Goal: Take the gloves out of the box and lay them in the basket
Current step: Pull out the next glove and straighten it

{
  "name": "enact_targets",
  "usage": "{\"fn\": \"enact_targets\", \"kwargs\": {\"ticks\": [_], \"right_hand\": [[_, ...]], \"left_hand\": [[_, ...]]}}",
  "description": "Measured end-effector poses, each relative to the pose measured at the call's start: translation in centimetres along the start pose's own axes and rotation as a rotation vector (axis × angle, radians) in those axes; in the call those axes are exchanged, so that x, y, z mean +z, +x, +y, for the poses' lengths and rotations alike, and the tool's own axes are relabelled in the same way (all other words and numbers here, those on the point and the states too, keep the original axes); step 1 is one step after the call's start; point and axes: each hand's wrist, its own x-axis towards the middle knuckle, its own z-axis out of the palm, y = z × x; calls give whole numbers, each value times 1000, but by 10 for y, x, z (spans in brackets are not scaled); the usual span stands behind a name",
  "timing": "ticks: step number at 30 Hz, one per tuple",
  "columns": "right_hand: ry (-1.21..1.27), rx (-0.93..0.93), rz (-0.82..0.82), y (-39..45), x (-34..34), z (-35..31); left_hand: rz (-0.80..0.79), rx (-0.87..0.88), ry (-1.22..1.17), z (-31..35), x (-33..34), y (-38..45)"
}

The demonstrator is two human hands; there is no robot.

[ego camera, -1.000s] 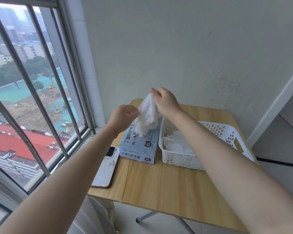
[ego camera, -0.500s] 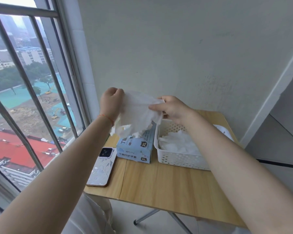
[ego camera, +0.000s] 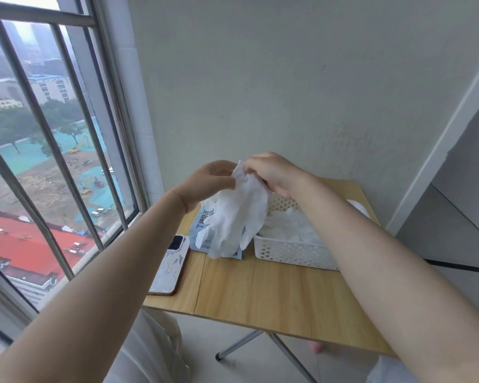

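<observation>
Both hands, left hand and right hand, pinch thin white disposable glove above blue cardboard box; next: lay flat in white perforated plastic basket.

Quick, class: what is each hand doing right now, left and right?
Left hand: pinches the top edge of the white glove.
Right hand: pinches the same glove's top edge.

Bare forearms, a thin orange-red cord around the left wrist
</observation>
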Motion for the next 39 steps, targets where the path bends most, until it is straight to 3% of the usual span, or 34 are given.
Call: {"fn": "enact_targets", "kwargs": {"ticks": [4,10,16,19,28,35,39], "right_hand": [[-11,-28,102,0,2,-6],[-1,-3,191,7,-5,2],[126,195,168,14,-9,23],[176,254,155,15,-13,33],[111,436,286,-7,-66,94],[-234,496,403,-23,-103,135],[-499,402,480,-29,-113,158]], "left_hand": [[-137,-37,-111,-6,6,0],[-217,-278,-164,-37,2,-11],[-6,-303,-386,-45,-20,-7],[88,-290,-193,-39,-20,3],[-12,-108,592,-12,61,58],[-145,-49,887,-17,126,95],[-138,-14,973,-26,152,102]]}}
